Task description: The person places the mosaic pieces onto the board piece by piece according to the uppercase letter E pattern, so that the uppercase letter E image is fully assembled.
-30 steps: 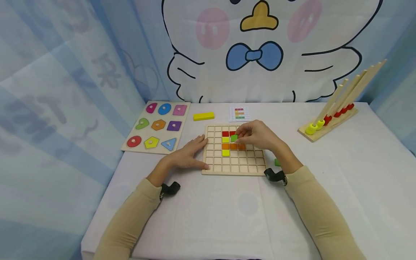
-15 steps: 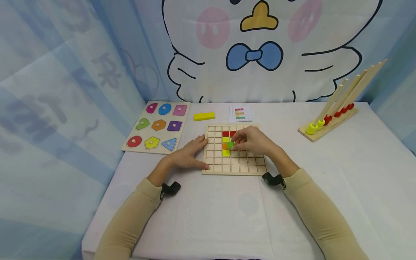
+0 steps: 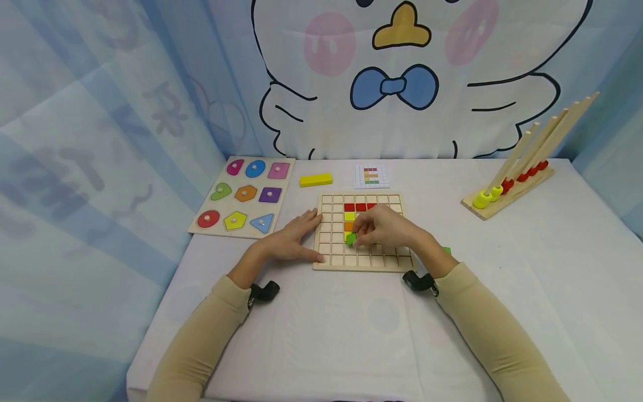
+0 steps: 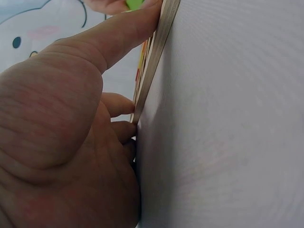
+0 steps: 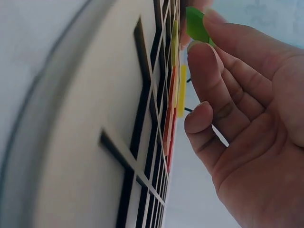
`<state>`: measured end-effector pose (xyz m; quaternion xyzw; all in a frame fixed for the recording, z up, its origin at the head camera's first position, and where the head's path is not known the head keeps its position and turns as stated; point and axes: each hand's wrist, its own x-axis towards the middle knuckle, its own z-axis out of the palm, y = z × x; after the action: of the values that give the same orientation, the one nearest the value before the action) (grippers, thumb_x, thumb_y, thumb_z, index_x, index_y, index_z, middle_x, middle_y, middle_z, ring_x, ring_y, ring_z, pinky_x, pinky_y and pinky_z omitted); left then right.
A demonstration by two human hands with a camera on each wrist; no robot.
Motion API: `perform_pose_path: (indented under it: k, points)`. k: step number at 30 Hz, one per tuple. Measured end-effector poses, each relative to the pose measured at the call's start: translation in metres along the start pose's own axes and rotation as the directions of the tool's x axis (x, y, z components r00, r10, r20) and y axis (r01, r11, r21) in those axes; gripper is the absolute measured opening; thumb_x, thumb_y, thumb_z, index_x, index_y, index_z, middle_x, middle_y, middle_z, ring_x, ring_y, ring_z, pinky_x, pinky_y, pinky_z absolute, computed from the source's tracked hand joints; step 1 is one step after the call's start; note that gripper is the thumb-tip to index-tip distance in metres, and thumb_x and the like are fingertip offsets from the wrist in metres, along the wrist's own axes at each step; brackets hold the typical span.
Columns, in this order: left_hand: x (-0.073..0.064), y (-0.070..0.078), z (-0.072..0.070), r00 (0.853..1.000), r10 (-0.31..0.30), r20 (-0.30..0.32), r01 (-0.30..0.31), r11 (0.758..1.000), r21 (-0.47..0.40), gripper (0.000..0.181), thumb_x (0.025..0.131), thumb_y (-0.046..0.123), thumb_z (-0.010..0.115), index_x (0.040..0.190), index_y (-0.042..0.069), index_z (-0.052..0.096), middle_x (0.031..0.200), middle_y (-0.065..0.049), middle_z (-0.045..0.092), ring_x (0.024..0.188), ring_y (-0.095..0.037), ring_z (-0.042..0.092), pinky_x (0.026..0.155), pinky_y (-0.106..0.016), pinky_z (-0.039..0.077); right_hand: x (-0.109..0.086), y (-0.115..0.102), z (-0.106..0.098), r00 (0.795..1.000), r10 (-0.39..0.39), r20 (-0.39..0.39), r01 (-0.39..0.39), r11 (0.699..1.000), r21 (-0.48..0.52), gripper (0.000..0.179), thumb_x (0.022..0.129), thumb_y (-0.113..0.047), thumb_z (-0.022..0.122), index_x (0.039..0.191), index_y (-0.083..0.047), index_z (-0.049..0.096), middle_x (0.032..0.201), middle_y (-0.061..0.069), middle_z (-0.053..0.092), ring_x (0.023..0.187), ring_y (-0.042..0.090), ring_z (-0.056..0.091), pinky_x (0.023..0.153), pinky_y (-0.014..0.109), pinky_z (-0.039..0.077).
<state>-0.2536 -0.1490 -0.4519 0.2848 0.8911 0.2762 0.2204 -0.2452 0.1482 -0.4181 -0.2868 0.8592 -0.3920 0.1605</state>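
A wooden grid board (image 3: 325,228) lies on the table. My left hand (image 3: 291,239) rests against its left side, fingers stretched out and thumb at the near left corner. Between thumb and index finger of my right hand (image 3: 389,228) is a green square tile (image 3: 350,239); the right wrist view shows this tile (image 5: 196,23) tilted at the fingertips. In the head view it overlaps the lower yellow tile on the board. Red tiles (image 3: 360,207) form a row, with a yellow tile (image 3: 349,216) and an orange tile (image 3: 348,226) below. My right hand hides the cells to their right.
Behind the board lie a yellow bar (image 3: 315,180) and a printed pattern card (image 3: 372,176). A shape puzzle board (image 3: 241,209) is at left, and a wooden bead stand (image 3: 507,192) with tall rods at right. Another green piece (image 3: 446,250) shows beside my right wrist.
My right hand has carried the green tile toward me and slightly left, from the yellow row down to the lower yellow tile. My left hand stays in place.
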Motion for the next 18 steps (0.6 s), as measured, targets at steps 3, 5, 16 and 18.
perform_pose_path:
  k: [3,5,16,18]
  points:
    - [0.0002,0.0015,-0.0004,1.0,-0.002,0.001,0.002,1.0,0.003,0.115,0.086,0.055,0.079,0.169,0.016,0.01,0.177,-0.003,-0.006,0.164,-0.023,-0.008,0.133,-0.049,0.0,0.0006,0.0009,0.0016,1.0,-0.001,0.013,0.001,1.0,-0.01,0.019,0.084,-0.014,0.088,0.097,-0.006,0.077,0.08,0.002,0.07,0.073,0.017,0.061,0.064,0.023,0.052]
    - [0.0003,0.0017,-0.0003,1.0,-0.004,0.002,0.004,1.0,0.003,0.115,0.086,0.055,0.079,0.169,0.016,0.01,0.177,-0.003,-0.006,0.164,-0.023,-0.008,0.133,-0.049,0.0,0.0008,0.0012,0.0025,1.0,0.002,0.023,-0.002,1.0,-0.012,0.019,0.084,-0.014,0.088,0.097,-0.007,0.077,0.081,0.001,0.07,0.074,0.017,0.061,0.065,0.023,0.052]
    - [0.0004,0.0025,-0.0003,1.0,-0.011,0.003,0.011,1.0,0.007,0.115,0.086,0.055,0.079,0.169,0.016,0.01,0.177,-0.003,-0.006,0.164,-0.023,-0.007,0.133,-0.048,0.0,0.0013,0.0004,0.0066,0.997,0.008,0.073,-0.005,0.999,-0.048,0.019,0.083,-0.016,0.089,0.095,-0.007,0.076,0.08,0.0,0.069,0.074,0.015,0.061,0.066,0.025,0.052]
    - [0.0005,0.0028,-0.0004,1.0,-0.011,0.003,0.011,1.0,0.007,0.115,0.086,0.055,0.079,0.169,0.015,0.01,0.177,-0.003,-0.006,0.164,-0.023,-0.007,0.133,-0.048,0.0,0.0015,0.0009,0.0069,0.997,0.014,0.077,-0.01,0.999,-0.048,0.02,0.083,-0.016,0.089,0.095,-0.007,0.076,0.079,0.0,0.068,0.074,0.015,0.061,0.066,0.025,0.052]
